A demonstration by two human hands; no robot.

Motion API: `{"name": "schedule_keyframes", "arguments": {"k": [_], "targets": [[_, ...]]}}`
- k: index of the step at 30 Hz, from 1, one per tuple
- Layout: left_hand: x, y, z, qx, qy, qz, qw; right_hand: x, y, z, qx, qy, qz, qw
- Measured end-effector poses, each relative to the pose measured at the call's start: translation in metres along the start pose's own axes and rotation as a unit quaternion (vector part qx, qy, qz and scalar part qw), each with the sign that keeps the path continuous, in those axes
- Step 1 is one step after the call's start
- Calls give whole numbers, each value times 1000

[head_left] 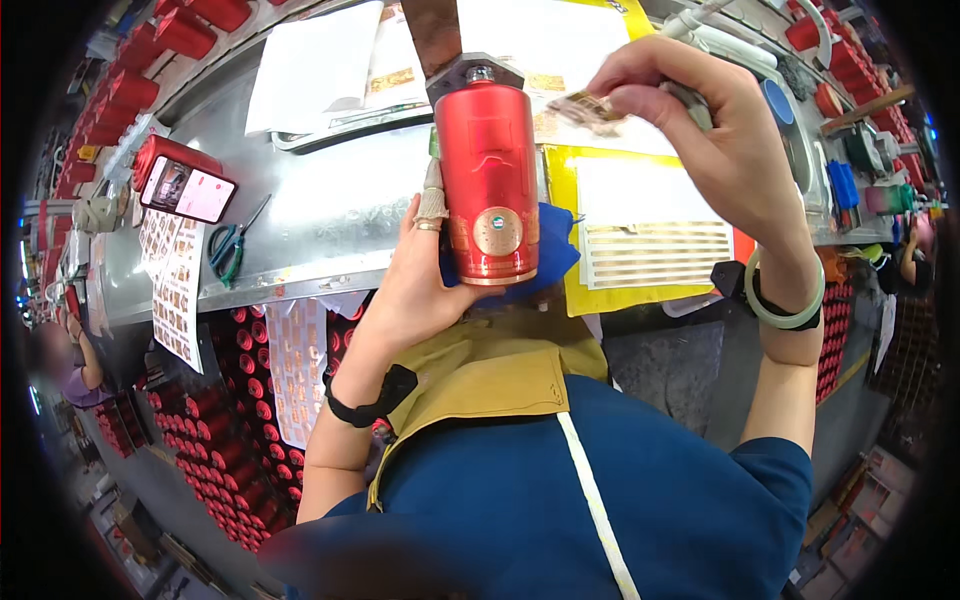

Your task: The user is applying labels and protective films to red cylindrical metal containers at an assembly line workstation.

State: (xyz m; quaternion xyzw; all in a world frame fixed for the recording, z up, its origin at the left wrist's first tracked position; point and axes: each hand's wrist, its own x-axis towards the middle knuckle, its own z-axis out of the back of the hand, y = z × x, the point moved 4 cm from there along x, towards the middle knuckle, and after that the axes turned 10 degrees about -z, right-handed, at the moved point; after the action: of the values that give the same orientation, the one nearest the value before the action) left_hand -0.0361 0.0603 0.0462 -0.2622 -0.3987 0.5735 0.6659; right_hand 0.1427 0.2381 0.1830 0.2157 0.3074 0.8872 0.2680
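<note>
A glossy red bottle [488, 160] with a round gold emblem low on its side is in front of me. Its neck meets a dark angular piece [478, 72] at the far end. My left hand [420, 295] is closed around the bottle's left side and lower end, with a ring and a pale cover on one finger. Right of the bottle, my right hand [715, 135] is raised, thumb and fingers pinched on a small gold-brown patterned decal [590, 112]. That decal is blurred and apart from the bottle. Blue cloth [555, 245] shows behind the bottle's lower end.
Striped gold sheets [655, 255] lie on a yellow folder [590, 295] at right. White papers [315, 70] lie far left on the metal table [300, 200]. A phone [188, 190], scissors [228, 250] and a decal sheet [175, 280] are at left. Red bottles [205, 440] stand in stacks below.
</note>
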Motion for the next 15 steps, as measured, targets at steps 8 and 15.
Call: {"name": "schedule_keyframes", "arguments": {"k": [8, 15], "targets": [[38, 3, 18, -262, -115, 88, 954, 37, -14, -65, 91, 101, -53, 989], [53, 4, 4, -361, -148, 133, 911, 42, -29, -82, 120, 16, -72, 990]]}}
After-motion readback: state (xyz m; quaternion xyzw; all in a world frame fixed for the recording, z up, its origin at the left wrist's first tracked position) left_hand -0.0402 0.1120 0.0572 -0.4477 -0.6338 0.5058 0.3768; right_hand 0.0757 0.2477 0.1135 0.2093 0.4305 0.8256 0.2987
